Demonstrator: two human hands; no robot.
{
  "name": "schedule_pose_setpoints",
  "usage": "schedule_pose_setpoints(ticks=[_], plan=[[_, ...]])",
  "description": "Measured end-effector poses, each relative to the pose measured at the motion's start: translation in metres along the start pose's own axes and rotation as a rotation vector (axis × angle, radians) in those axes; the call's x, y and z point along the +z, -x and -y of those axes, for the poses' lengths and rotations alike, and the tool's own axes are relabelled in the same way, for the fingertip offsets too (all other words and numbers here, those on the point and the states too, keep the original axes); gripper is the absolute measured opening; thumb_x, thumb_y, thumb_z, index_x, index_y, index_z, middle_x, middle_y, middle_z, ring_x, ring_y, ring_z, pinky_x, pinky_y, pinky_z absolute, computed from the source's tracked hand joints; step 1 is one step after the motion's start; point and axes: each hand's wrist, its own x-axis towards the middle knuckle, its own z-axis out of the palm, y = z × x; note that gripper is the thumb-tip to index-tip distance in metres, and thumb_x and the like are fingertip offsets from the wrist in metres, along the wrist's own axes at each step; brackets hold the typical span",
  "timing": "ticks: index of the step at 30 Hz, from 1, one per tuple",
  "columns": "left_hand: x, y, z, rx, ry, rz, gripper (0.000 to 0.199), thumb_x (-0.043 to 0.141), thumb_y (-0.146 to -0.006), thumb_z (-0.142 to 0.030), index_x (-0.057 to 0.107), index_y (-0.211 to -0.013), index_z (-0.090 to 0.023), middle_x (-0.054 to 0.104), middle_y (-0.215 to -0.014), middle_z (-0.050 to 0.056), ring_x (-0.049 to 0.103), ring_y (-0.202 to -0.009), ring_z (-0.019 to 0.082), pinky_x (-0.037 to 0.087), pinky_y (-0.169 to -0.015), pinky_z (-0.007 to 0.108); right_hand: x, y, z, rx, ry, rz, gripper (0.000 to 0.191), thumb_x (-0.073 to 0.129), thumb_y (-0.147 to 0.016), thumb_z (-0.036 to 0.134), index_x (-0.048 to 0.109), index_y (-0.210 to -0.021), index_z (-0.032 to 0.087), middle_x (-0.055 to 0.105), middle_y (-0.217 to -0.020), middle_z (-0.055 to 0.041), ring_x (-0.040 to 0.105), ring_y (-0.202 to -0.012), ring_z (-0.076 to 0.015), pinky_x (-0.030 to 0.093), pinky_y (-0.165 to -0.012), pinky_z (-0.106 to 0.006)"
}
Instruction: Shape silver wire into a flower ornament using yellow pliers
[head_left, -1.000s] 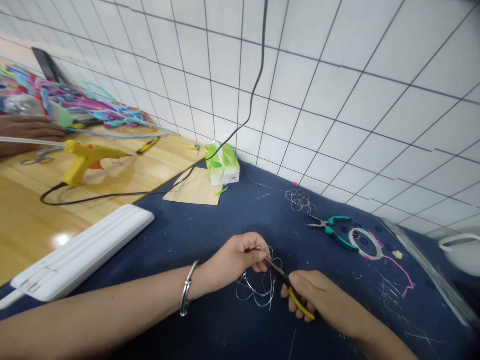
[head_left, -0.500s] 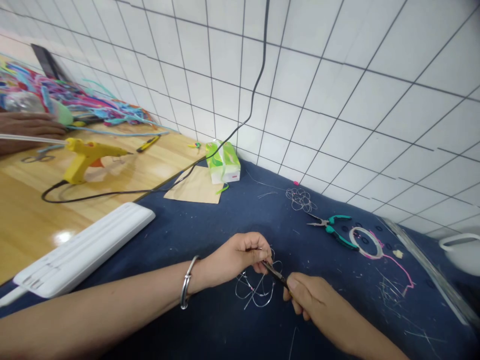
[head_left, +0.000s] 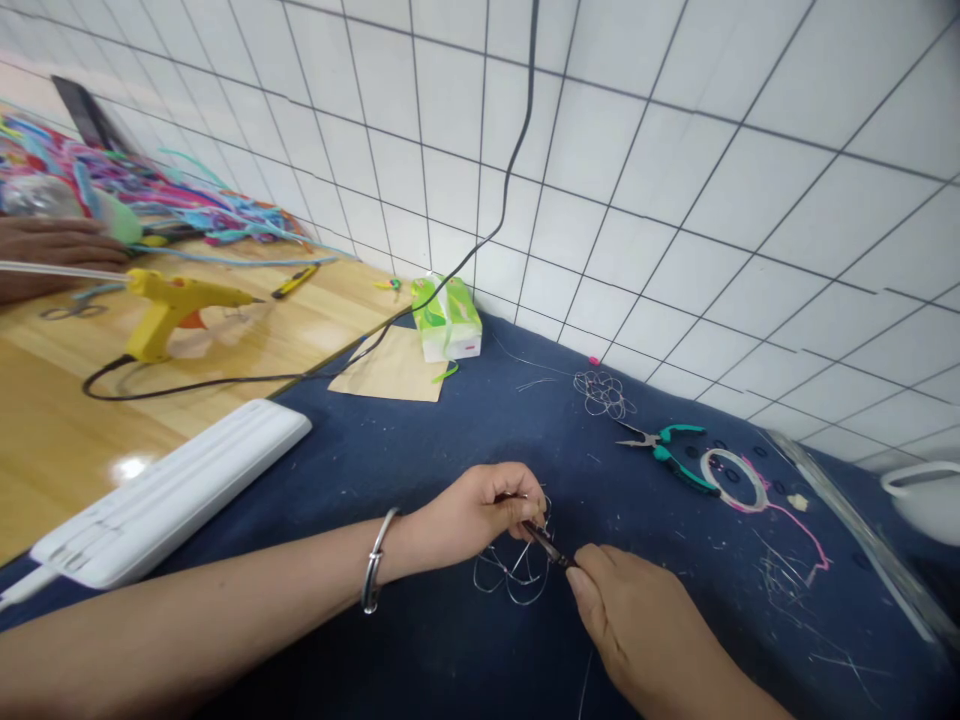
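My left hand (head_left: pixel 491 510), with a silver bangle at the wrist, pinches a piece of looped silver wire (head_left: pixel 517 585) low over the dark blue cloth. The wire's petal-like loops hang below and beside my fingers. My right hand (head_left: pixel 637 620) is closed round slim dark pliers (head_left: pixel 551 547), its back turned up. The tips of the pliers reach the wire at my left fingertips; the exact contact is hidden by those fingers. Farther off on the cloth lies another looped wire flower (head_left: pixel 604 395), near teal-handled needle-nose pliers (head_left: pixel 660 447).
A wire coil (head_left: pixel 733 480), wire offcuts (head_left: pixel 784 585) and a white cup (head_left: pixel 926 500) are on the right. At left are a white power strip (head_left: pixel 176 490), a yellow glue gun (head_left: pixel 169 310) and another person's hand (head_left: pixel 60 250). A tissue pack (head_left: pixel 448 315) stands by the tiled wall.
My right hand has rolled over the pliers, so its back now faces up and its fingertips are hidden. My left hand keeps its pinch on the wire. The view has shifted slightly.
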Motion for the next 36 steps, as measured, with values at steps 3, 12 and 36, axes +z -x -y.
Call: schedule_pose_setpoints(ticks=[3, 12, 36], plan=[[-0.002, 0.000, 0.001, 0.023, -0.014, -0.011, 0.010, 0.051, -0.082, -0.022, 0.056, -0.081, -0.014, 0.061, -0.078, 0.003, 0.058, -0.068, 0.011, 0.048, -0.066, 0.026, -0.003, 0.000, -0.002, -0.010, -0.064, 0.009, 0.035, 0.021, -0.091, 0.035, 0.048, -0.076, 0.020, 0.058, -0.074, -0.0048, 0.052, -0.062, -0.0172, 0.033, -0.056, -0.028], [-0.006, 0.001, -0.001, 0.075, -0.117, -0.006, 0.010, 0.047, -0.083, -0.019, 0.057, -0.082, -0.015, 0.060, -0.077, 0.002, 0.058, -0.070, 0.012, 0.048, -0.068, 0.027, -0.012, 0.003, -0.005, 0.029, -0.220, 0.080, 0.040, 0.018, -0.092, 0.039, 0.043, -0.068, 0.020, 0.056, -0.068, -0.0018, 0.048, -0.058, -0.0138, 0.032, -0.055, -0.026], [-0.003, 0.003, -0.002, -0.029, -0.089, -0.012, 0.010, 0.047, -0.084, -0.022, 0.054, -0.082, -0.015, 0.059, -0.066, 0.000, 0.060, -0.062, 0.012, 0.048, -0.060, 0.026, -0.003, 0.001, -0.005, -0.017, -0.156, -0.052, 0.039, 0.018, -0.092, 0.034, 0.043, -0.067, 0.021, 0.053, -0.061, 0.0012, 0.045, -0.051, -0.0119, 0.028, -0.051, -0.023]])
